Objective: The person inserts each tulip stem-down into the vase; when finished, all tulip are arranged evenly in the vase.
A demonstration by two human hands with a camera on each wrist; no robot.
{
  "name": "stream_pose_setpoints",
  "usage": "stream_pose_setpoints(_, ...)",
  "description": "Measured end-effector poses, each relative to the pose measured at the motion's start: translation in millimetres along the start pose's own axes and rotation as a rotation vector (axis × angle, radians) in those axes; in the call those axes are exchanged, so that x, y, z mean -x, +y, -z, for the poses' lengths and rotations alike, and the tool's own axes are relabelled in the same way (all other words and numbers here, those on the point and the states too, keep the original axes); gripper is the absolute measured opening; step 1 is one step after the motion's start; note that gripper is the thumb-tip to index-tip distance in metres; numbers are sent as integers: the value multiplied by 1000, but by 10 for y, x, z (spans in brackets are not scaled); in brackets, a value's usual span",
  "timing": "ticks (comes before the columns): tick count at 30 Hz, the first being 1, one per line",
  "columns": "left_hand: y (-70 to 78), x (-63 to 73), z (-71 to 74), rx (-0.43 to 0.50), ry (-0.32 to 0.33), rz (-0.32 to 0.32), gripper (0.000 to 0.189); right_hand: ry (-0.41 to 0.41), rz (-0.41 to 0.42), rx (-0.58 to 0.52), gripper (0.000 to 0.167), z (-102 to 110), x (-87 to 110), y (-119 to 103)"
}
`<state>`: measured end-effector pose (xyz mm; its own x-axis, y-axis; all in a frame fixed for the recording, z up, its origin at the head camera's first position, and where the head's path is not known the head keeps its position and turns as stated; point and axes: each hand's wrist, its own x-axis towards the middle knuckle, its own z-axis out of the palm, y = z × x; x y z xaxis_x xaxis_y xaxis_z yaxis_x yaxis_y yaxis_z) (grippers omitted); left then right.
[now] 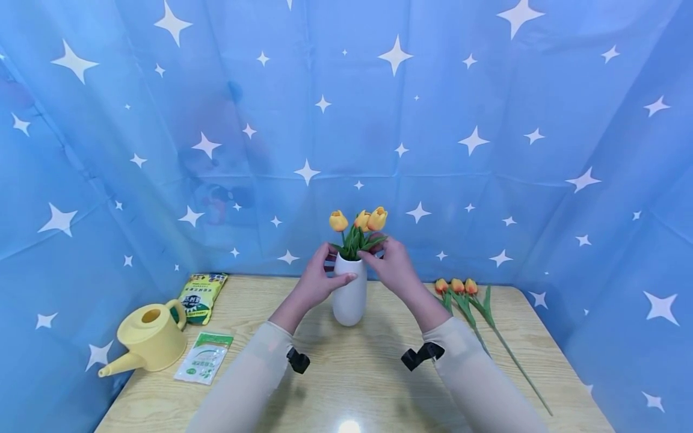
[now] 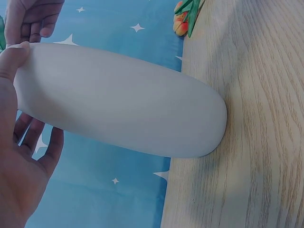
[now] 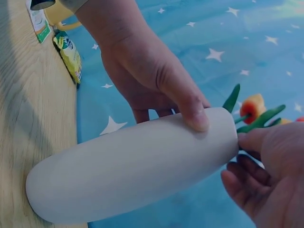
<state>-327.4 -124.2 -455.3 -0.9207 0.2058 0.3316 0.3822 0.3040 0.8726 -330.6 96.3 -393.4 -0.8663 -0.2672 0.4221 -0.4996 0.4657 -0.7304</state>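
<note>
A tall white vase (image 1: 349,300) stands upright on the wooden table, holding three yellow-orange tulips (image 1: 377,219) with green leaves. My left hand (image 1: 316,276) grips the vase near its top; its thumb lies across the near side and the other fingers go round behind, as the right wrist view shows. At the mouth of the vase, my right hand (image 1: 395,264) pinches a tulip among the leaves, thumb right at the rim (image 3: 236,135). The leaves partly hide its fingertips. Inside the vase, the lower stems are hidden.
Three loose orange tulips (image 1: 457,286) with long stems lie on the table to the right. At the left are a yellow watering can (image 1: 157,340), a yellow-green packet (image 1: 201,299) and a white-and-green packet (image 1: 204,359). A blue starry curtain (image 1: 346,120) hangs behind the table.
</note>
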Motion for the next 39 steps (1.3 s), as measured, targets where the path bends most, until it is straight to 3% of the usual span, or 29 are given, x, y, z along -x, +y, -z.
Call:
stream_pose_setpoints(10,-18,0,0,9,1,13,58,-2,-106,-83,22,25,109,61)
stream_pose_setpoints(21,-7,-3,-3,6,4,25,59,15,-161,-154,25,192,359,279)
stream_pose_setpoints(39,-20,-11,-6,11,5,37,57,52,-255,-51,25,604,1008,946)
